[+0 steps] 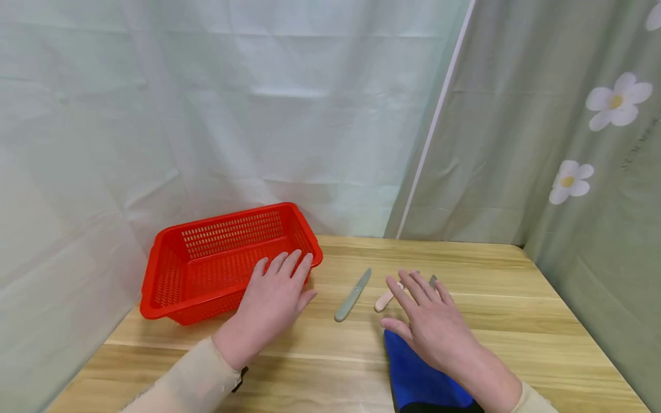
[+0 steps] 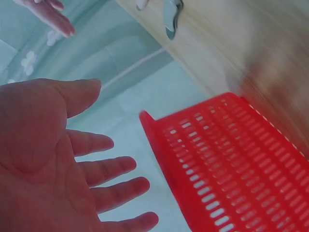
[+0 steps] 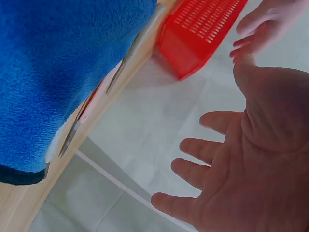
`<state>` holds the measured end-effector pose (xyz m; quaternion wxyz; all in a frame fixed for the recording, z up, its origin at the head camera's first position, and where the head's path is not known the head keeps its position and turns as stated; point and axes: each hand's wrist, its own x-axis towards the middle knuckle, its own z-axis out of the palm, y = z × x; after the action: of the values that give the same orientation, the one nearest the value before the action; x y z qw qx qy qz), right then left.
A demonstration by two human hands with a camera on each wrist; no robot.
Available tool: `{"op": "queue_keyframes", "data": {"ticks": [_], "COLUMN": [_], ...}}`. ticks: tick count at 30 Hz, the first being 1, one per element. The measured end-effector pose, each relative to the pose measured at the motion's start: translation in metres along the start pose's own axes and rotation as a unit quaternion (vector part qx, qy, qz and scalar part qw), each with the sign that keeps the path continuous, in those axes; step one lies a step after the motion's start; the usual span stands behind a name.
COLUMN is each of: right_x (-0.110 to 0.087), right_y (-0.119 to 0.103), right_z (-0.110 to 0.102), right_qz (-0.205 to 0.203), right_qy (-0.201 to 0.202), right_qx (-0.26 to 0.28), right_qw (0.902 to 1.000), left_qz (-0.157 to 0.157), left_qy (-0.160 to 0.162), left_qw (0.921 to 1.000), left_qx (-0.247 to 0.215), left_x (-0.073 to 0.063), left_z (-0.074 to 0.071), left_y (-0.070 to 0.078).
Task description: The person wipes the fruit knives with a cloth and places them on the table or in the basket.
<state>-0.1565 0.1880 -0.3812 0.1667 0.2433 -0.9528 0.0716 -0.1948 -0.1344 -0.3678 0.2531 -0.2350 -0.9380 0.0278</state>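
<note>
My left hand (image 1: 273,304) is spread palm down over the near right side of a red plastic basket (image 1: 206,304), holding nothing. In the left wrist view its fingers stand straight and apart beside the basket wall. My right hand (image 1: 436,327), also empty with fingers spread, hovers over a blue plush cloth (image 1: 413,373) with a dark edge. Between the hands a knife with a grey-green handle (image 1: 346,308) lies on the table. Next to it lies a pink-handled knife (image 1: 384,299), partly covered by my right fingers. Another blade tip (image 1: 432,280) shows behind those fingers.
The wooden table (image 1: 320,355) carries all these things. Pale curtains (image 1: 268,115) hang along its back and left sides, and a curtain with white flowers (image 1: 568,182) borders the right. The basket stands at the back left, near the curtain.
</note>
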Motion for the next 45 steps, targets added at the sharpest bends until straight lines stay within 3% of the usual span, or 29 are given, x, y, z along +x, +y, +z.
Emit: {"op": "queue_keyframes", "data": {"ticks": [8,16,23,34,39,45], "right_x": [-0.003,-0.01,-0.015,-0.025,-0.027,-0.026], "right_y": [0.001,0.001,0.0,0.002,0.002,0.002], "right_z": [0.003,0.006,0.01,0.016,0.015,0.017], "right_qz": [0.012,0.018,0.028,0.049,0.066,0.069], "right_qy": [-0.026,-0.075,-0.105,-0.149,-0.147,-0.192], "right_qx": [-0.006,-0.005,-0.004,0.014,0.011,0.026], "right_qw": [0.9996,0.997,0.9941,0.9875,0.9868,0.9787], "left_qz": [-0.039,-0.057,-0.044,-0.009,0.0,0.006], "left_qy": [-0.048,-0.076,-0.092,-0.081,-0.093,-0.105], "left_qw": [0.9981,0.9954,0.9947,0.9961,0.9947,0.9926], "left_qx": [0.003,-0.005,-0.015,-0.032,-0.044,-0.06], "left_x": [0.002,0.001,-0.004,-0.004,-0.002,-0.002], "left_z": [0.008,0.014,0.015,0.018,0.013,0.007], "left_y": [-0.014,-0.022,-0.029,-0.035,-0.033,-0.035]}}
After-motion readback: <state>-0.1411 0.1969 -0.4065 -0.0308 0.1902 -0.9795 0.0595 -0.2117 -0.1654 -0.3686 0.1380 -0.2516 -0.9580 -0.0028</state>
